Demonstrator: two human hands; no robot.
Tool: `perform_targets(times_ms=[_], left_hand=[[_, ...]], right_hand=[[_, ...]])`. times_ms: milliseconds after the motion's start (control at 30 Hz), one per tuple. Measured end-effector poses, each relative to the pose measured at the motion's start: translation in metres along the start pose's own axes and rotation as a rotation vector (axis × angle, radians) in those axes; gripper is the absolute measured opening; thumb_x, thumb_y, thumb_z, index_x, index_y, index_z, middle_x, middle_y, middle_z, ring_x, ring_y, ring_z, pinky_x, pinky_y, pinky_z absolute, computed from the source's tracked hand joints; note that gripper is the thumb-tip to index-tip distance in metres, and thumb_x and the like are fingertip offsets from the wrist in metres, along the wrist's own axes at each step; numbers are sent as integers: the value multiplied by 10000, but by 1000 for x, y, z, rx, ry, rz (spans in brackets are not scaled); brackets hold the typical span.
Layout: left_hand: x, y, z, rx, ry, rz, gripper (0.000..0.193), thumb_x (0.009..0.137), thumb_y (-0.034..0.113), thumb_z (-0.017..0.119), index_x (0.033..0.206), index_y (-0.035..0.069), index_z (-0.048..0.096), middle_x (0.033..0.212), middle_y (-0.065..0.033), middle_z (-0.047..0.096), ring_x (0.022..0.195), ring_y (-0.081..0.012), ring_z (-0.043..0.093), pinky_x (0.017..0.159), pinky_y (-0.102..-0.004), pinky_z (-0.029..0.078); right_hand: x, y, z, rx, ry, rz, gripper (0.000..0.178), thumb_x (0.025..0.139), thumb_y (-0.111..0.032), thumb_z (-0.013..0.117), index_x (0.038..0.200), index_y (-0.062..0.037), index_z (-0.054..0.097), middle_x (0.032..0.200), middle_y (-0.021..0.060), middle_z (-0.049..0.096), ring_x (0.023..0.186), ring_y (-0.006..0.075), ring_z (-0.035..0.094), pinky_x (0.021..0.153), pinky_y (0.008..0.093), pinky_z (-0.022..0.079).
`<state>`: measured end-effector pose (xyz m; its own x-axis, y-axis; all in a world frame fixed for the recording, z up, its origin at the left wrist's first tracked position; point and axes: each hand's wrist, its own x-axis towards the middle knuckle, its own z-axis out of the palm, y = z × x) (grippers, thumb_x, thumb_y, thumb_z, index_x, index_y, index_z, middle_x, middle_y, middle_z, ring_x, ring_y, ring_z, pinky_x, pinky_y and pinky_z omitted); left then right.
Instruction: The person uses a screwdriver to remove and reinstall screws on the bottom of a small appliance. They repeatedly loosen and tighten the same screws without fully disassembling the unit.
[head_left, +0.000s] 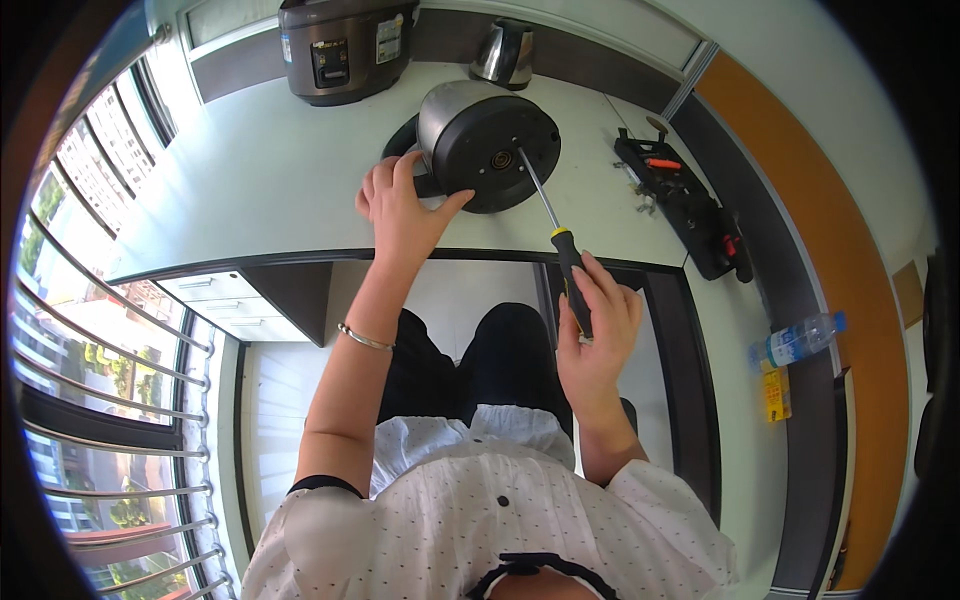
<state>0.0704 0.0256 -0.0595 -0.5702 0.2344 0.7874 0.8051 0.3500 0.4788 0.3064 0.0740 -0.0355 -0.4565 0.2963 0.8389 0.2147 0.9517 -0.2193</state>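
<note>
An electric kettle (475, 110) with a steel body lies on its side on the white desk, its round black base turned toward me. My left hand (405, 210) grips it from the left, thumb along the lower edge of the base and fingers by the black handle. In my right hand (603, 335) is a screwdriver (567, 262) with a black and yellow grip. Its long shaft slants up to the left, and the tip meets the base to the right of the central round connector. Whether the tip sits in a screw is too small to tell.
A dark rice cooker (345, 60) and a second steel kettle (503, 55) stand at the back. To the right lies an open black tool case (685, 200) with loose small metal parts beside it. Farther along are a plastic water bottle (798, 341) and a yellow packet (776, 394).
</note>
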Motion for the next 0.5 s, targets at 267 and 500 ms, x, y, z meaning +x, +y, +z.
perform_targets(times_ms=[267, 500], left_hand=[[-8, 64, -8, -565, -238, -84, 257, 777, 268, 742, 812, 26, 662, 716, -44, 582, 685, -175, 540, 649, -291, 413], [5, 81, 8, -1158, -780, -721, 346, 898, 327, 626, 831, -12, 642, 616, -22, 554, 546, -78, 447, 496, -223, 313]], right_hand=[[3, 8, 0, 13, 37, -8, 433, 692, 82, 650, 1106, -35, 601, 1196, 87, 591, 867, 304, 516, 758, 360, 451], [11, 13, -7, 7, 4, -51, 459, 651, 81, 641, 1094, -33, 618, 1187, 80, 595, 847, 280, 523, 731, 341, 470]])
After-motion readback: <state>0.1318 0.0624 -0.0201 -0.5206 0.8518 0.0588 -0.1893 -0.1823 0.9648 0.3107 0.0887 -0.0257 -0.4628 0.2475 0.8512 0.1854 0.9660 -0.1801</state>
